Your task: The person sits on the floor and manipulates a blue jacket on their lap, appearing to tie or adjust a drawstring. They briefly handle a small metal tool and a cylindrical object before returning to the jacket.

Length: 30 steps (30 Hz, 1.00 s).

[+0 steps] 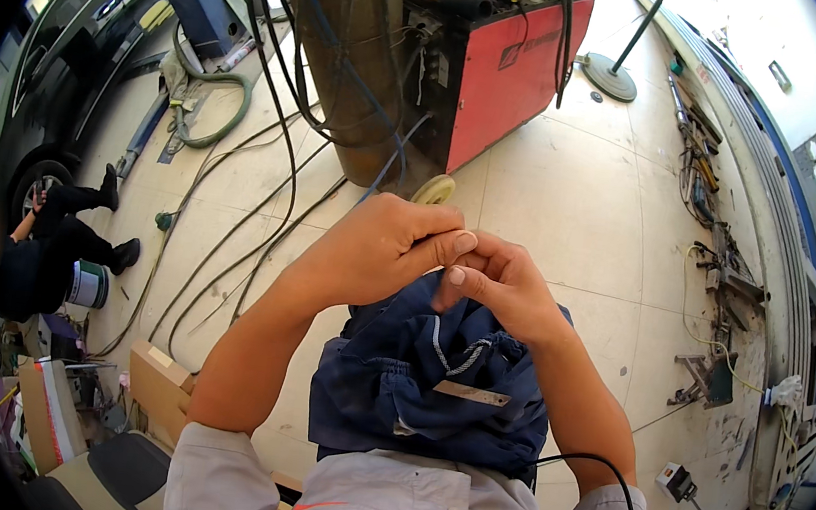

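My left hand (pixel 381 244) and my right hand (pixel 505 288) meet in front of me, above my lap. Both are closed, thumbs pressed toward the curled fingers. Whatever may be between the fingertips is too small or hidden to make out. Beneath them lies bunched dark blue cloth (pixel 384 378) with a light drawstring (pixel 461 367). A flat, narrow pale strip (pixel 471 393) rests on the cloth. Just beyond my left hand a yellowish wheel (pixel 433 190) shows near the floor.
Ahead stands a red machine cabinet (pixel 519 76) with tools on top, beside a tall cylinder (pixel 345 56). Dark cables (pixel 275 230) cross the floor on the left. A person (pixel 47 244) sits by a dark car (pixel 63 55). Tools and metal parts (pixel 726 291) line the right wall.
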Motion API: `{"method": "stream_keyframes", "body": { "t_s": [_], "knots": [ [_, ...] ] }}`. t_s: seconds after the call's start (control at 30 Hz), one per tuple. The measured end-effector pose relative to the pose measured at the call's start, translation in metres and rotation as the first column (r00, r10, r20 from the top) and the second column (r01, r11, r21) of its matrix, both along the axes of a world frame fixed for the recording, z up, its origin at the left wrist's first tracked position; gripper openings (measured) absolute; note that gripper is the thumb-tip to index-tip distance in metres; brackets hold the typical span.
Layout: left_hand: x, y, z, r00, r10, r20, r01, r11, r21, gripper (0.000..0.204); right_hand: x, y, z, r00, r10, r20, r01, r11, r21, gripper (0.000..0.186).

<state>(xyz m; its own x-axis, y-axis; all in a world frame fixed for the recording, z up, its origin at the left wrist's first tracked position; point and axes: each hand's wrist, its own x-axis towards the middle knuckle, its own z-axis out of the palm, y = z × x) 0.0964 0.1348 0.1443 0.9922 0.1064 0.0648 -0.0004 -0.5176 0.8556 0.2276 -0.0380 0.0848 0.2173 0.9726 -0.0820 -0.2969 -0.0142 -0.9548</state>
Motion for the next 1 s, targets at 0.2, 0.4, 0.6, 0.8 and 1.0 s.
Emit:
{"method": "stream_keyframes", "body": {
  "t_s": [0.2, 0.4, 0.6, 0.8, 1.0],
  "knots": [
    [-0.048, 0.028, -0.065, 0.994, 0.112, -0.005, -0.108, 0.946, -0.305, 0.039, 0.019, -0.019, -0.015, 0.977, -0.212, 0.001, 0.212, 0.976, -0.050, 0.032],
    [-0.083, 0.046, -0.132, 0.951, 0.291, -0.107, -0.304, 0.807, -0.507, 0.035, 0.052, -0.035, -0.024, 0.873, -0.163, 0.459, 0.294, 0.928, -0.230, 0.030],
    [-0.101, 0.058, -0.220, 0.876, 0.392, -0.281, -0.482, 0.688, -0.543, 0.021, 0.067, -0.030, -0.065, 0.675, -0.028, 0.738, 0.394, 0.858, -0.328, 0.030],
    [-0.117, 0.049, -0.243, 0.806, 0.459, -0.373, -0.591, 0.624, -0.511, 0.017, 0.106, -0.044, -0.094, 0.602, -0.019, 0.798, 0.498, 0.791, -0.356, 0.033],
    [-0.110, 0.031, -0.274, 0.786, 0.570, -0.240, -0.596, 0.598, -0.535, 0.014, 0.133, -0.070, -0.116, 0.526, 0.033, 0.850, 0.537, 0.762, -0.362, 0.033]
  ]
}}
